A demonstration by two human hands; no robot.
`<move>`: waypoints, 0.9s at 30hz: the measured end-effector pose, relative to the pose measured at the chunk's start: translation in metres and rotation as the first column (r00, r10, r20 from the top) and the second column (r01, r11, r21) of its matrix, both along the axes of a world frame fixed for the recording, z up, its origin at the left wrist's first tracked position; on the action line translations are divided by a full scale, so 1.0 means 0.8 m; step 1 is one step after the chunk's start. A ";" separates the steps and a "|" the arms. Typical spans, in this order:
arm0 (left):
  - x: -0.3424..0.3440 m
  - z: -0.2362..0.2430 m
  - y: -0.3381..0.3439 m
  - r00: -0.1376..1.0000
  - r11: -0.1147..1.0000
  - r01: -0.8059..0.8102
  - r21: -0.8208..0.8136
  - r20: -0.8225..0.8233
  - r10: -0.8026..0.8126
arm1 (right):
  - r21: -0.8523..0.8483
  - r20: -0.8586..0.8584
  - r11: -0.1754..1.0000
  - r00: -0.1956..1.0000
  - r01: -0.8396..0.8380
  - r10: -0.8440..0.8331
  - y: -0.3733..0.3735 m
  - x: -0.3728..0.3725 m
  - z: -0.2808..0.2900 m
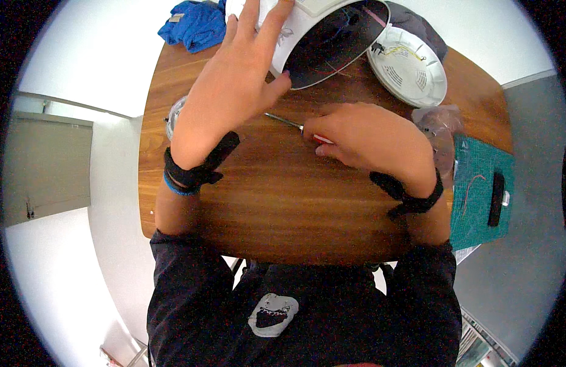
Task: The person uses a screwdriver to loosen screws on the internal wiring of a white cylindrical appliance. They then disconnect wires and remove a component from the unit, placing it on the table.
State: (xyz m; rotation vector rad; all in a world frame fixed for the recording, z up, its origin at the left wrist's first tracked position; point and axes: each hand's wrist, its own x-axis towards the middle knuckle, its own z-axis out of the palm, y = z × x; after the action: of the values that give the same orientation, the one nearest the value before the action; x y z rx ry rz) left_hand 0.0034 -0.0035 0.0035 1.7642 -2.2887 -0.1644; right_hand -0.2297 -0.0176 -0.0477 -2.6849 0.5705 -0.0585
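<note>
My left hand (237, 73) lies with its fingers spread on a white rounded appliance housing (300, 25) at the far side of the table. The housing is tipped so that its dark hollow inside (332, 46) faces up and right, with thin wires showing at its edge. Nearer to me, my right hand (365, 134) is closed around the red handle of a screwdriver (284, 120). The screwdriver's metal shaft points left over the wood, apart from the housing. A round white cover (439, 85) with vent slots and yellow wires sits right of the housing.
Clear plastic bags (443, 122) lie beyond my right wrist. A teal cutting mat (469, 217) at the right edge bears a black bar-shaped object (496, 199) and a thin wire. Blue cloth (197, 27) is at the back left. A clear container (172, 119) is partly behind my left wrist.
</note>
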 end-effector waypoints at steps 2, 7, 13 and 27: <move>0.003 -0.003 0.000 0.998 0.993 0.067 -0.094 0.026 -0.065 | -0.020 0.035 1.000 0.999 -0.001 0.002 -0.003 -0.001 -0.011; 0.005 -0.005 0.000 0.993 0.989 0.109 -0.096 -0.025 -0.112 | 0.018 -0.149 1.000 0.989 0.008 -0.006 -0.007 0.005 -0.009; 0.005 -0.009 -0.003 0.978 0.976 0.169 -0.138 -0.097 -0.184 | -0.113 -0.052 0.992 0.997 0.050 -0.057 -0.007 -0.001 -0.031; -0.004 0.000 -0.018 0.989 0.993 0.057 0.107 -0.145 -0.041 | -0.087 0.048 0.993 0.996 0.077 -0.073 -0.036 -0.022 -0.055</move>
State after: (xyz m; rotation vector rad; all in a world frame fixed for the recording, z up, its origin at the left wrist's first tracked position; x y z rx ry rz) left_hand 0.0005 -0.0183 0.0035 1.6888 -2.2602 -0.4203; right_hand -0.2475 -0.0461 -0.0915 -2.7389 0.6699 -0.1687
